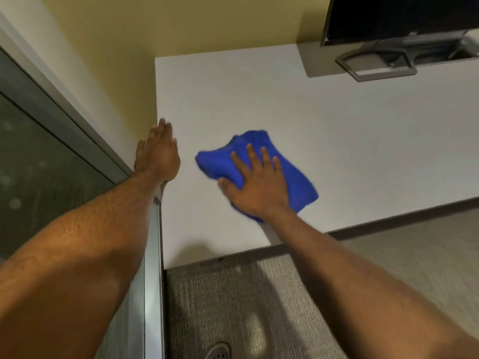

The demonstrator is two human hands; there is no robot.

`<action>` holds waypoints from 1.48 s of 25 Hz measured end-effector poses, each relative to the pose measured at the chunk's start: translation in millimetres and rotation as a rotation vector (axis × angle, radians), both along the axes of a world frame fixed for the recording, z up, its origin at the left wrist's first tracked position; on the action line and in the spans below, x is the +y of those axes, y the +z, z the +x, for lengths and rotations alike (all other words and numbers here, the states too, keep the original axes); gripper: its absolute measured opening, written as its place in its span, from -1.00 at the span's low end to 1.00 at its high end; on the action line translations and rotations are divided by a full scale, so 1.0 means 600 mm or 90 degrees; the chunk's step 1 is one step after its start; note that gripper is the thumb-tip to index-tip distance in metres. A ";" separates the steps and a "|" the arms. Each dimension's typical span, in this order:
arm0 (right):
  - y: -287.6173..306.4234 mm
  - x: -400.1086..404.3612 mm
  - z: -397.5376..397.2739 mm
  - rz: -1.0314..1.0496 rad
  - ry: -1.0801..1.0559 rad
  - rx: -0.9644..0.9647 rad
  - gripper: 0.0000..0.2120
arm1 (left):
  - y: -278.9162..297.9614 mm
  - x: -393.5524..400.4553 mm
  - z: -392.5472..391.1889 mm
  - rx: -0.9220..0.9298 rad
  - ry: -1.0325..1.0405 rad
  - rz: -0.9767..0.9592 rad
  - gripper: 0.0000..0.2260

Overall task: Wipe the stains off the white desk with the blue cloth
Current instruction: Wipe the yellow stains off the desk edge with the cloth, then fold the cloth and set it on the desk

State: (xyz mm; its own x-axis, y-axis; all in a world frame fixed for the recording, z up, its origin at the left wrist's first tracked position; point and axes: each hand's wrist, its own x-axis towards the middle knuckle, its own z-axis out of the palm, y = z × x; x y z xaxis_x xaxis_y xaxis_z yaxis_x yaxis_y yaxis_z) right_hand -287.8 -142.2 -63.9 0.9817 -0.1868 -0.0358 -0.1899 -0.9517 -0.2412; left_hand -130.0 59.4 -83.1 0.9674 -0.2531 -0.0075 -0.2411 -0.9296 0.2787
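Observation:
A crumpled blue cloth (220, 163) lies on the white desk (337, 141), near its front left corner. My right hand (259, 182) presses flat on top of the cloth, fingers spread, covering its middle. My left hand (158, 154) rests palm down on the desk's left edge, beside the yellow wall, fingers together and holding nothing. I can make out no stains on the visible desk surface.
A dark monitor (401, 16) on a grey stand (375, 66) occupies the desk's far right. A yellow wall (116, 60) borders the desk on the left, with a glass panel in a metal frame (153, 281) nearer me. Carpet (246, 307) lies below the front edge.

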 end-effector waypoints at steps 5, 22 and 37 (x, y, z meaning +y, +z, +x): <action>-0.002 0.041 -0.004 0.033 -0.095 -0.013 -0.20 | 0.018 0.000 -0.010 0.025 0.052 0.010 -0.52; 0.125 -0.137 0.115 0.186 -0.132 0.038 -0.82 | 0.132 -0.041 0.040 0.119 -0.055 0.187 -0.55; 0.110 -0.238 0.253 0.095 0.102 0.196 -0.84 | 0.147 -0.187 0.042 0.397 0.253 -0.329 -0.86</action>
